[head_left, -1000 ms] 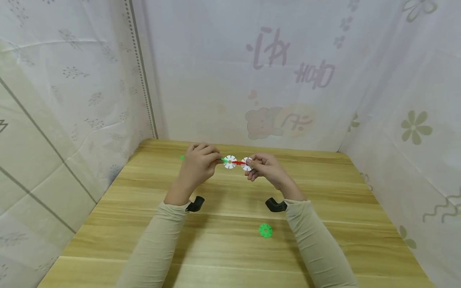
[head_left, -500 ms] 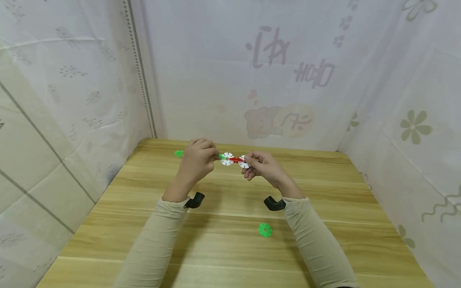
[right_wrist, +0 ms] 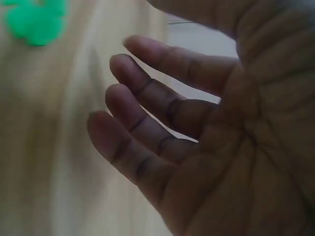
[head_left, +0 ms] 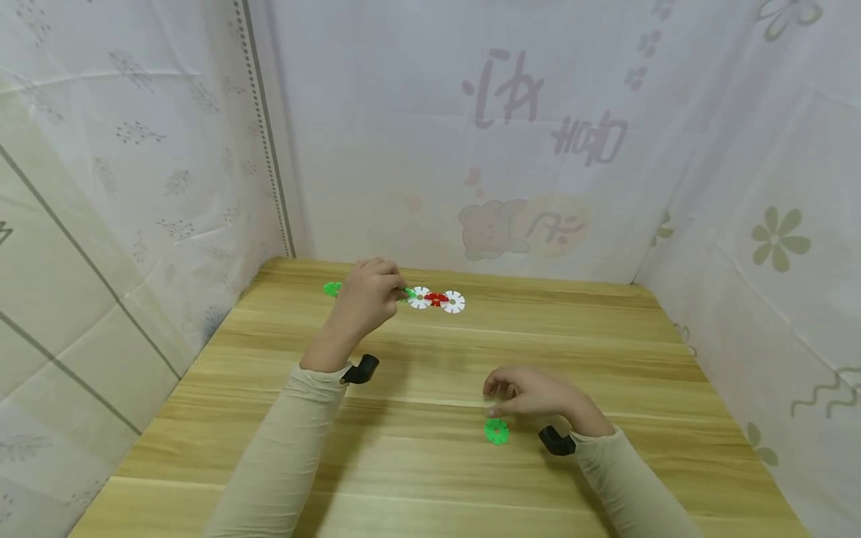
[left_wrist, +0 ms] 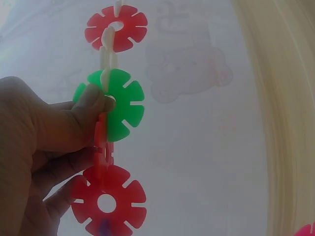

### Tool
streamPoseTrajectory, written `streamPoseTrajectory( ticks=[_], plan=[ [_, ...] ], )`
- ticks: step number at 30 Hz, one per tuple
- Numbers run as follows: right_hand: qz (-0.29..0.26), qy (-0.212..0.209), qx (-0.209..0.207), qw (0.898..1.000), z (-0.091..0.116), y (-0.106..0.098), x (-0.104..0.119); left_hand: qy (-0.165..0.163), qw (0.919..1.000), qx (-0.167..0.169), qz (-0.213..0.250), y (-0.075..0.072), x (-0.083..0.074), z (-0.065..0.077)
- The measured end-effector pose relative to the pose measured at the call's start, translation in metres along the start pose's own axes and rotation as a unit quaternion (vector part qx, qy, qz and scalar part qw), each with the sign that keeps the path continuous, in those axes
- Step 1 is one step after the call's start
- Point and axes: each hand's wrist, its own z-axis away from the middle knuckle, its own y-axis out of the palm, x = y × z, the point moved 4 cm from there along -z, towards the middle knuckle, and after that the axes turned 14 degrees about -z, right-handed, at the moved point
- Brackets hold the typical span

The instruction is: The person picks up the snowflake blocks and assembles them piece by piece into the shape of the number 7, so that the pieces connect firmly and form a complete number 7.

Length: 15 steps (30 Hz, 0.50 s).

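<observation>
A chain of slotted plastic discs, joined edge into slot, hangs in my left hand [head_left: 368, 295] above the far part of the table. In the left wrist view, thumb and fingers pinch a green disc [left_wrist: 128, 105]. Next to it are a white disc [left_wrist: 109, 56] seen edge-on and a red disc [left_wrist: 130, 206]. The head view shows a white disc [head_left: 454, 302] at the chain's right end and a green disc [head_left: 332, 288] left of the hand, which hides the middle. My right hand [head_left: 538, 392], fingers loosely bent and holding nothing, is just above a loose green disc [head_left: 497, 431].
The wood-grain table [head_left: 403, 478] is bounded by printed cloth curtains [head_left: 377, 134] at the back and both sides. Black wrist-camera mounts [head_left: 362, 369] stick out from both sleeves. A bit of pink [left_wrist: 306, 230] shows at the left wrist view's corner.
My right hand has let go of the white disc at the chain's right end and moved toward me, to the loose green disc. The left hand keeps its hold, shifted slightly left.
</observation>
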Motion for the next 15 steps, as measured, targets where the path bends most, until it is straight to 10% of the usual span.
streamPoseTrajectory(
  ticks=[15],
  plan=[
    [0.016, 0.022, -0.004, 1.000, 0.003, 0.016, -0.010, 0.004, 0.9997, 0.006, 0.023, 0.001, -0.001, -0.006]
  ],
)
